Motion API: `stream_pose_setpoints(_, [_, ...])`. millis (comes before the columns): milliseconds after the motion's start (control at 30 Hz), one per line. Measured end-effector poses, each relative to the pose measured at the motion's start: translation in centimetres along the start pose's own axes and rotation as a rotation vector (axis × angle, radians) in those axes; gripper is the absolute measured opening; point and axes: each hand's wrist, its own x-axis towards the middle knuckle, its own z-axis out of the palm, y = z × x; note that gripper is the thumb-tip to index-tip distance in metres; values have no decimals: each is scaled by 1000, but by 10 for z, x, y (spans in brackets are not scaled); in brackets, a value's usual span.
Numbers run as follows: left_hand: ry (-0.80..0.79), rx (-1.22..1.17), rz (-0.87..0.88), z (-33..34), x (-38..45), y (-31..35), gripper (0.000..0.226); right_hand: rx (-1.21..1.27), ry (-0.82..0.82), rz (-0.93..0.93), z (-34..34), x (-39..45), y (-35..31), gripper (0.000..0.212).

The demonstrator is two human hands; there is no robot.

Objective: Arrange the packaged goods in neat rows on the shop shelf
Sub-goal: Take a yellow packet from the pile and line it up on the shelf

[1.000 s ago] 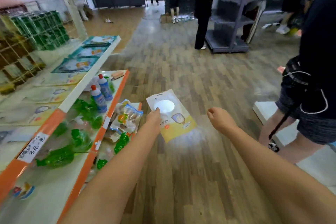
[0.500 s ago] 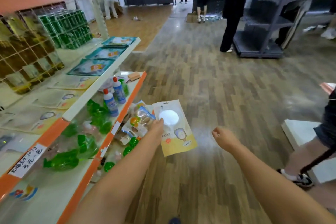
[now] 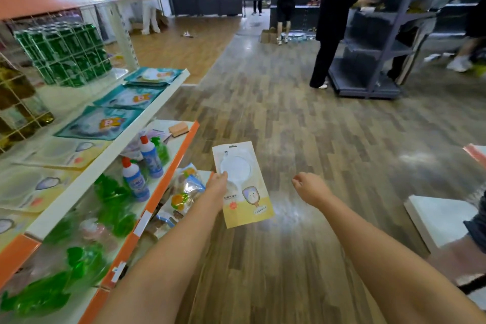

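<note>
1. Well, the orange-and-white metal shop shelf [image 3: 168, 148] fills the left side, three tiers deep, standing on a wood-plank floor [image 3: 302, 118].
2. Across the aisle stands a grey metal shelving unit [image 3: 373, 55], and a person in black clothes [image 3: 331, 23] faces it.
3. On the middle tier lie flat teal plastic packets [image 3: 126, 97] in a line along the front edge, with pale yellow ones [image 3: 60, 152] nearer.
4. The tier below holds two white bottles with red caps [image 3: 143, 169], upright among green plastic items [image 3: 113, 205].
5. A flat cream-and-yellow packet with a round white window [image 3: 243, 187] hangs out over the floor, just beside the shelf's orange edge.
6. The left hand [image 3: 217, 188] pinches that packet at its left edge, thumb on the front.
7. The right hand [image 3: 310, 189] is well apart from it, fingers curled into a loose fist with nothing in it.
</note>
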Motion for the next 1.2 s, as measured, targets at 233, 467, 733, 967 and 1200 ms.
stream_pose_setpoints(233, [18,-48,-40,5,70,6,61,-75,-69,-83,-4,69,-3,33])
stream_pose_setpoints(467, [200,-131,8,7,81,55,54,-77,-108,-274,-32,159,-31,31])
stream_pose_setpoints(733, [402,-274,23,-30,83,64,54,-88,-197,-475,-18,219,-84,36])
stream_pose_setpoints(967, [506,-347,-6,-92,95,43,51,-78,-276,-642,19,231,-160,35])
stream_pose_setpoints(1200, [593,-365,42,-134,86,93,48,-59,-266,-790,22,245,-253,34])
